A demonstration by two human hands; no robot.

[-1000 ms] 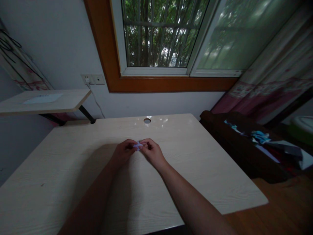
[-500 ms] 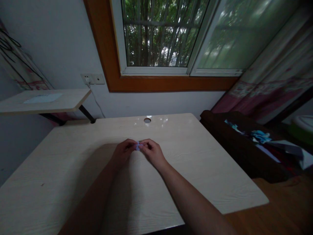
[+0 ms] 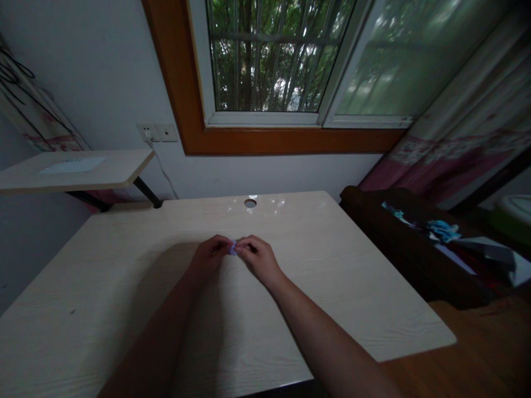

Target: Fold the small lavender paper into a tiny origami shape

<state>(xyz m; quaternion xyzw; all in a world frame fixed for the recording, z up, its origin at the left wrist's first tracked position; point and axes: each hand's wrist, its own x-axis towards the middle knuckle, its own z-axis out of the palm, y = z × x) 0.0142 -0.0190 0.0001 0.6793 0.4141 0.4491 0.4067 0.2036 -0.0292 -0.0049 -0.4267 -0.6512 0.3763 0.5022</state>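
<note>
A small pale purple piece, perhaps folded paper (image 3: 233, 248), is pinched between both my hands over the middle of a light wooden desk (image 3: 124, 287). My left hand (image 3: 210, 256) grips it from the left with curled fingers. My right hand (image 3: 260, 258) grips it from the right, fingertips meeting the left hand's. Most of the piece is hidden by my fingers, so its shape is unclear.
The desk has a round cable hole (image 3: 250, 203) near its far edge. A raised shelf (image 3: 83, 171) holding a white sheet stands at the back left. A dark wooden piece of furniture (image 3: 398, 237) with cloth items lies to the right. A barred window (image 3: 269, 55) is ahead.
My hands stay in place; the fingertips have closed a little more over the purple piece, so less of it shows.
</note>
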